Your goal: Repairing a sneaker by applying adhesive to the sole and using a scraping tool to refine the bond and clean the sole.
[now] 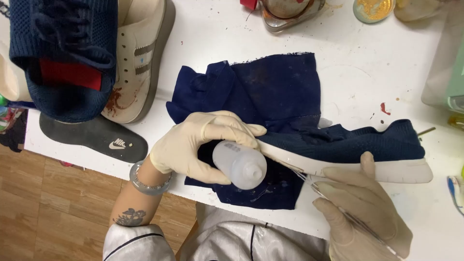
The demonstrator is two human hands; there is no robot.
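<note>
Navy knit shoe (367,145) with white sole: laid on its side near the front edge of the tabletop, heel on a crumpled navy cloth (270,92), apparently so that drips are caught and the sole seam is exposed. The white rim is seen lifted slightly from the upper where the tool meets it.

Small translucent bottle (240,164): gripped in the gloved left hand (193,145), nozzle tilted down over the cloth, just beside the seam.

Thin metal tool (338,208): pinched in the gloved right hand (362,208), its tip set at the sole seam, seemingly to pry or work the gap.

Further items, toward the back left corner: a second navy shoe (63,53), a beige shoe (140,58), a dark insole (92,137). Stained jars (290,12) are placed along the back edge.
</note>
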